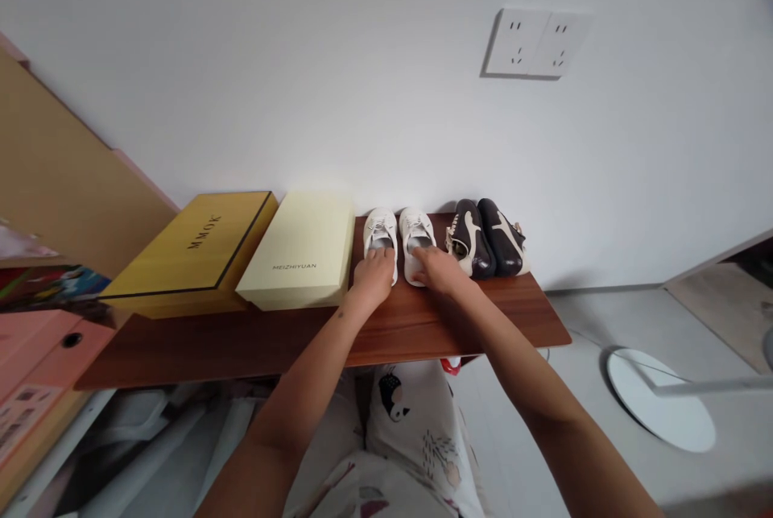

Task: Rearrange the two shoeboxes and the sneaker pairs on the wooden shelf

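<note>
White lace-up shoes (pixel 415 220) stand mid-frame, toes toward the wall (pixel 386 75).
Left hand (pixel 374 272) bends its fingers into the left shoe (pixel 380 221); right hand (pixel 440 270) reaches over the heel of the right shoe (pixel 423 283); whether either is clamped I cannot tell. Both shoes look light and pliable, probably best held at the firmer heel collar. Dark shoes (pixel 510 254) sit right of centre on the same brown board (pixel 398 334); left of centre, a cream box (pixel 309 232) reads "MEIZHIYUAN"; farther left, a yellow box (pixel 181 248), "MMOK".
</note>
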A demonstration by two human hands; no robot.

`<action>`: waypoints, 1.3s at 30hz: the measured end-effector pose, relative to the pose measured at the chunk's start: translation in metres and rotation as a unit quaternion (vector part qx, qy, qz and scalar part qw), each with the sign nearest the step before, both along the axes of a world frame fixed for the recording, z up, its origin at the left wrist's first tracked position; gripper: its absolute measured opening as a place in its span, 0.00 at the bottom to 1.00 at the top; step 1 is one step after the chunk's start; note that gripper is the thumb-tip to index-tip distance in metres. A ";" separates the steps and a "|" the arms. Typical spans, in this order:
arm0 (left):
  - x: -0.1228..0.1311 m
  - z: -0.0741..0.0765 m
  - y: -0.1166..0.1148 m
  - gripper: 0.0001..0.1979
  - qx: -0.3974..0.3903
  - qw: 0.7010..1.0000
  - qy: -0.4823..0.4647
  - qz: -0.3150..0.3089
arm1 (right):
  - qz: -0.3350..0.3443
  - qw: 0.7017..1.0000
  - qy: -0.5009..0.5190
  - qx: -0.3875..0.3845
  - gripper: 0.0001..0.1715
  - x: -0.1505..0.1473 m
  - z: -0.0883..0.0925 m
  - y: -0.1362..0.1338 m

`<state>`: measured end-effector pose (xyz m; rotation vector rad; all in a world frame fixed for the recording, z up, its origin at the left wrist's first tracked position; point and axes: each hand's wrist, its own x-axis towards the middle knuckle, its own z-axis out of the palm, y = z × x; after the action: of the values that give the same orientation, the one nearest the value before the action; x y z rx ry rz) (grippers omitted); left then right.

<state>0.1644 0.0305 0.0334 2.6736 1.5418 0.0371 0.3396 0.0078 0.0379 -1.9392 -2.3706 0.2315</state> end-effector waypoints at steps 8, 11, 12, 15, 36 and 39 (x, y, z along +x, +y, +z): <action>0.003 -0.002 -0.022 0.28 0.068 0.991 -0.100 0.053 | 0.012 0.971 0.156 0.182 0.25 0.021 -0.029 -0.029; 0.016 -0.008 -0.043 0.24 0.083 0.977 -0.193 0.027 | -0.062 0.933 0.230 0.271 0.21 0.050 -0.045 -0.051; 0.023 -0.012 -0.050 0.23 0.077 0.972 -0.222 0.001 | -0.111 0.912 0.247 0.309 0.20 0.061 -0.050 -0.057; 0.052 -0.031 -0.067 0.21 0.031 0.951 -0.298 -0.074 | -0.295 0.814 0.282 0.413 0.23 0.097 -0.066 -0.066; 0.167 -0.078 -0.023 0.29 -0.157 0.852 -0.497 0.045 | -0.469 0.752 0.376 0.270 0.44 0.145 -0.094 -0.053; 0.162 -0.076 -0.016 0.27 -0.179 0.851 -0.492 0.029 | -0.431 0.755 0.433 0.240 0.40 0.150 -0.089 -0.053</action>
<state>0.3267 0.0149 -0.0426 1.7809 1.0966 0.8703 0.4899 -0.0452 -0.0510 -1.8215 -0.7428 0.3081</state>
